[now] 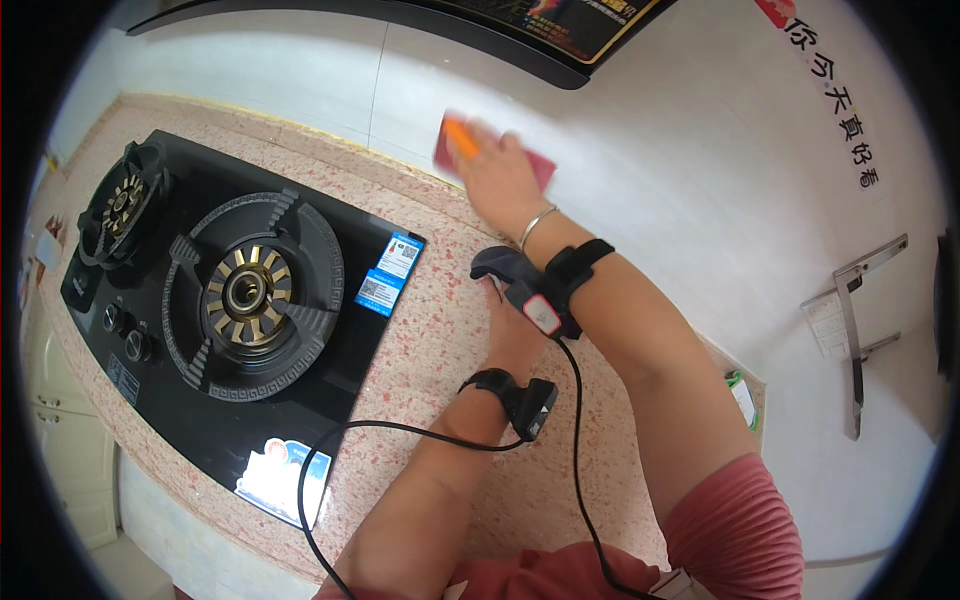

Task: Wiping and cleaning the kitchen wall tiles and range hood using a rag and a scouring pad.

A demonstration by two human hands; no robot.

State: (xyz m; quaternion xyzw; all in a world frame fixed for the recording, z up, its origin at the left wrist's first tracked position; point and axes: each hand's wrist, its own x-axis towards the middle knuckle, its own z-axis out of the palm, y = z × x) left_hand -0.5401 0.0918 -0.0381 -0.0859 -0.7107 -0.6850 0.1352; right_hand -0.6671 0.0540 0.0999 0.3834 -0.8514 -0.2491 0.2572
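Note:
My right hand (499, 176) is pressed to the white wall (637, 142) above the countertop's back ledge, gripping a flat red pad or cloth (541, 166). An orange strip (460, 138) shows by its fingers; motion blur hides whether it belongs to the pad. Below my right wrist, my left hand (517, 330) is over the speckled pink stone countertop (420, 352). It appears to grip a dark grey cloth (499, 261), its fingers mostly hidden beneath the cloth and the right wrist's device. Left of both hands lies a black glass gas hob (352, 345).
The hob carries a large burner (251, 294) and a smaller burner (121, 206). A dark range hood (517, 34) overhangs the wall. Black cables (576, 420) trail from the wrist devices (534, 409). A metal bracket (851, 322) projects from the right wall.

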